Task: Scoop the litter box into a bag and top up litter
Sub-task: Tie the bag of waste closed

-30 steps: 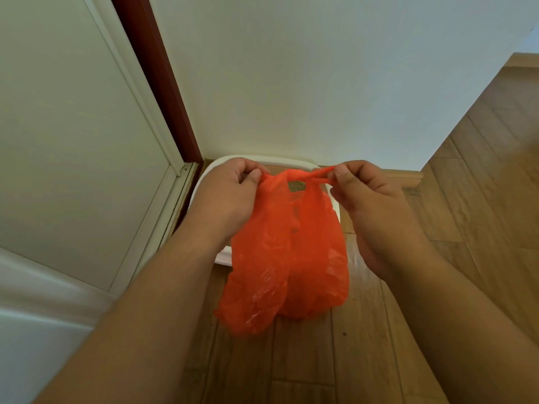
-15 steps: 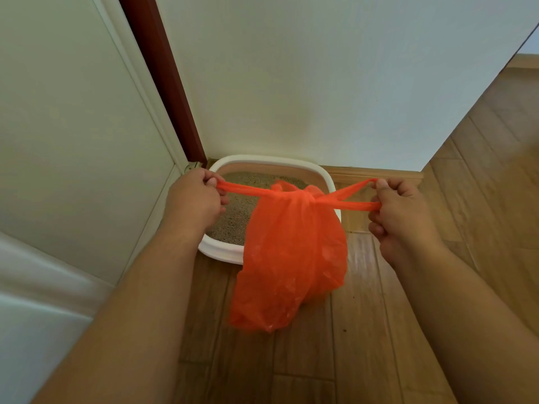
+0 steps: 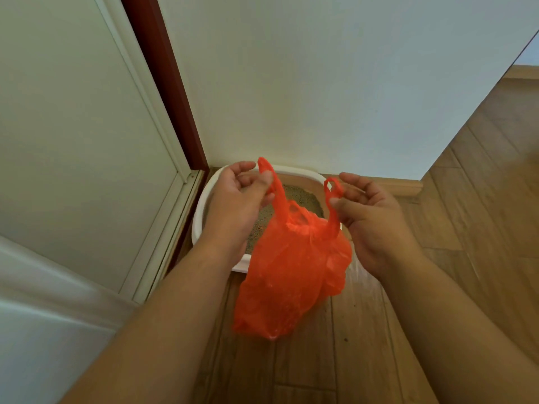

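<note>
Tying bag (image 3: 291, 272) | left hand (image 3: 239, 205) and right hand (image 3: 367, 217) each pinch a handle, bag hanging over box (image 3: 201, 211) front rim | one knot seems in; cross handles again, pull level, keep bag upright over floor (image 3: 437, 272).

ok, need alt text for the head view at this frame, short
Two bare hands hold an orange plastic bag up by its handles, the left hand pinching one and the right hand the other, with a knot between them. Behind the bag, a white litter box with grey litter sits on a wood floor in a wall corner.
</note>
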{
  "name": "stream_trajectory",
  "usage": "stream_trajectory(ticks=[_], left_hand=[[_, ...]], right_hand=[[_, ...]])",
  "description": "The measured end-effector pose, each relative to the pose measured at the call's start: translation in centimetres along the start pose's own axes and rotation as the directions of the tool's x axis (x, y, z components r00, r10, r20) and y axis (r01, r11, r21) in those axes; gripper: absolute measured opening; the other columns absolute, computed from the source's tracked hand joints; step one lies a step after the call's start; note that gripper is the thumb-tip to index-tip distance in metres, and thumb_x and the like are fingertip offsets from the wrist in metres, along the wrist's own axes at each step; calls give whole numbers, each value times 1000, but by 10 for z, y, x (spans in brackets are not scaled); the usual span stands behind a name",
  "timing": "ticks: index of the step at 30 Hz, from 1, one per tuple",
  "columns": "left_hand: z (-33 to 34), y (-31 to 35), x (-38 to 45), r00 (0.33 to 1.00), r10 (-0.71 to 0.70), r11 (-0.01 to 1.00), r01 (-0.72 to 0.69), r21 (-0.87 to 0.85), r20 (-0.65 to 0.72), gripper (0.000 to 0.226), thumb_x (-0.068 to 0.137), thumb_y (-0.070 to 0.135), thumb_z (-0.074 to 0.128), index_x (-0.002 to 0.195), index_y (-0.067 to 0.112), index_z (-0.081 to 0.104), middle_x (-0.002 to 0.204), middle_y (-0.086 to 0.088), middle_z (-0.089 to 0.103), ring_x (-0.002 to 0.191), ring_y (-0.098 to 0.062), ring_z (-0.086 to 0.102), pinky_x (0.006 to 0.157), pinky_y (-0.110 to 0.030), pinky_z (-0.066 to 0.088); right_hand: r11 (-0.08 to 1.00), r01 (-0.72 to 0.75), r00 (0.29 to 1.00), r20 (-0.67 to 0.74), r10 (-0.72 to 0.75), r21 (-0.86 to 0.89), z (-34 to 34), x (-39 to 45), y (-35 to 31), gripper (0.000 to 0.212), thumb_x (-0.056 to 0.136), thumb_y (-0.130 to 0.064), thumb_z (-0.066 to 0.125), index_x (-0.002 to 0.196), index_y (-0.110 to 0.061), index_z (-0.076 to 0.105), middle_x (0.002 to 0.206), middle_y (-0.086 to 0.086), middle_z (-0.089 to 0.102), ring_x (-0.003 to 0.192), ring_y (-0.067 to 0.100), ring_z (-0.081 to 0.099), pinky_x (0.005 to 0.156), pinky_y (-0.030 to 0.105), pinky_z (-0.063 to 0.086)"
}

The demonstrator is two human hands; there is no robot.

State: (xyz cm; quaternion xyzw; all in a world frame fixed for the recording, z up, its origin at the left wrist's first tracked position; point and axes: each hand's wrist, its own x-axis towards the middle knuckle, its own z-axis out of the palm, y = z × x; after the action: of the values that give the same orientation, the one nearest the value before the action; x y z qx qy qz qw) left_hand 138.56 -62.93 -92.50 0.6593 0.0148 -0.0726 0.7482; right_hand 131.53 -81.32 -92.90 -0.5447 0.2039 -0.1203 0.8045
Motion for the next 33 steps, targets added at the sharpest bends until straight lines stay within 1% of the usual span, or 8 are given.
stream_trajectory(ticks=[3,7,14,16,21,24,27,33], left_hand=[[-1,-13,-1,988,-45,977,13,211,150,71,79,26,86,142,28,53,129,15,66,116,-4,66,93,-33,58],[-2,-23,-5,945,-247,743,44,667,213,49,95,41,67,141,24,58,132,6,66,115,-13,65,102,-44,52],[-10,-32,5,939,-340,329,72,942,47,63,96,62,45,124,9,64,122,-12,66,113,-31,62,99,-47,51],[-11,-30,6,901,-416,397,59,916,122,50,102,53,46,115,12,72,110,-8,72,103,-26,67,96,-45,54],[-1,-27,4,971,-214,447,1,895,106,37,101,49,51,89,20,69,89,0,71,87,-19,67,86,-44,56],[-1,-33,3,935,-345,400,63,914,87,67,98,70,35,104,15,72,103,-7,71,101,-27,67,90,-41,52],[-1,-39,1,925,-360,400,34,916,123,56,103,58,39,125,16,70,120,-7,71,111,-26,64,98,-42,51],[7,-35,-1,948,-318,723,230,652,18,46,99,60,47,111,21,69,115,-4,66,101,-23,63,91,-42,51]], right_hand=[[999,-11,1000,11,11,-35,2,1,5,34,88,16,63,118,-1,67,98,10,71,93,22,64,81,33,53],[999,23,999,23,-23,24,4,2,3,28,90,16,61,111,-2,67,98,10,71,97,22,67,90,34,54],[997,30,997,72,-35,72,2,0,-6,31,89,11,64,118,1,67,104,15,72,101,23,69,94,30,57],[997,31,997,69,-37,75,1,-1,-8,28,89,8,65,116,-1,69,107,17,72,101,24,68,95,31,56],[999,42,999,27,-42,14,-1,-1,-11,20,91,-2,69,110,-3,72,99,14,75,87,17,70,74,26,58],[993,65,998,31,-62,-99,0,-4,-11,14,95,-10,68,108,-8,72,96,5,75,84,13,65,64,22,49],[988,37,999,43,-31,-152,4,-6,-11,13,101,-17,61,111,-11,67,95,1,76,82,9,67,62,22,49],[998,-60,986,155,65,-34,8,-11,-15,14,108,-16,47,115,-9,57,84,5,66,77,17,67,63,28,58]])
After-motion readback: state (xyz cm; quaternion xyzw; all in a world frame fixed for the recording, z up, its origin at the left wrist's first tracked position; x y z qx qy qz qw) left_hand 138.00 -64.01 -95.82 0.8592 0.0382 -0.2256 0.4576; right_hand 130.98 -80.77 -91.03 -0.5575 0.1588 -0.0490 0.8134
